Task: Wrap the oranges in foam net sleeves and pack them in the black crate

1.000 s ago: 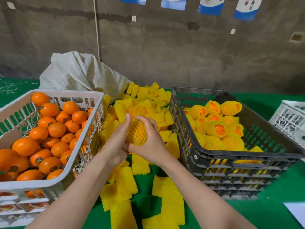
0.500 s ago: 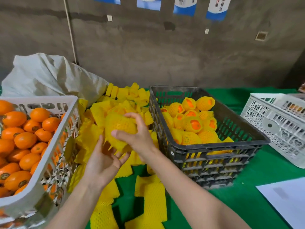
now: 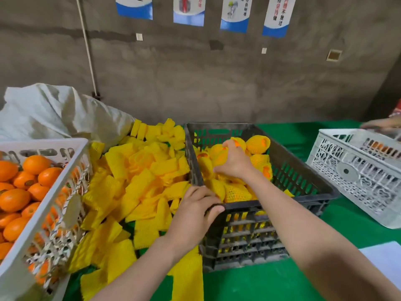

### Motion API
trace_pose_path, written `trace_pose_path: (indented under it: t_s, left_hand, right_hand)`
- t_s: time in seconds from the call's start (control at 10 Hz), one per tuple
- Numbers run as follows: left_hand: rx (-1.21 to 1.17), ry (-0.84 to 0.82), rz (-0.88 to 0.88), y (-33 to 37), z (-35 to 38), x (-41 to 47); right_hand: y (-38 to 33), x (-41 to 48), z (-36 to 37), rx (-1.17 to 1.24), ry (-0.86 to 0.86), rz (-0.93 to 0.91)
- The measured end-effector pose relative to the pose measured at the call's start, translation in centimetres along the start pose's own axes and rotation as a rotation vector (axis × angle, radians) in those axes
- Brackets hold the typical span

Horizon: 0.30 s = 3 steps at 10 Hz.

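The black crate (image 3: pixel 303 181) stands right of centre and holds several oranges in yellow foam net sleeves. Inside it, my right hand (image 3: pixel 233 162) grips a wrapped orange (image 3: pixel 219 156) just above the others. My left hand (image 3: pixel 195 211) holds the crate's near left corner, fingers curled over the rim. A heap of loose yellow foam sleeves (image 3: pixel 141 181) lies between the two crates. Bare oranges (image 3: pixel 19 187) fill the white crate (image 3: pixel 50 205) on the left.
A white sack (image 3: pixel 54 114) lies behind the sleeves against the concrete wall. A second white crate (image 3: pixel 360 174) stands at the right, with another person's hand (image 3: pixel 382 124) at its far edge. White paper (image 3: pixel 386 259) lies on the green tablecloth (image 3: pixel 249 283).
My right hand has carried the wrapped orange from above the sleeve heap to the right, into the black crate. My left hand has let go of it and taken hold of the crate's rim.
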<state>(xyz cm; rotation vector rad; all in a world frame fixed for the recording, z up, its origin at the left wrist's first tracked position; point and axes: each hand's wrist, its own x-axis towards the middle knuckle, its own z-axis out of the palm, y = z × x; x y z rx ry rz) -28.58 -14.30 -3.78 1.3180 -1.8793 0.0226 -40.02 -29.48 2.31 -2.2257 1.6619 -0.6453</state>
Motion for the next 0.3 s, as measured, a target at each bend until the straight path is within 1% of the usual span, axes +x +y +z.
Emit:
trace_pose_path:
  t_s: [0.1, 0.2, 0.3]
  left_hand:
    - [-0.006, -0.039, -0.026, 0.24, -0.08, -0.19]
    - [-0.047, -0.058, -0.054, 0.07, -0.55, -0.12]
    - [-0.114, -0.058, -0.085, 0.17, -0.22, -0.29]
  right_hand:
    - [0.39, 1.24, 1.83, -0.114, -0.054, -0.031]
    - [0.53, 1.75, 2.49, -0.310, -0.190, -0.004]
    - [0.89, 1.05, 2.68, -0.317, -0.019, -0.062]
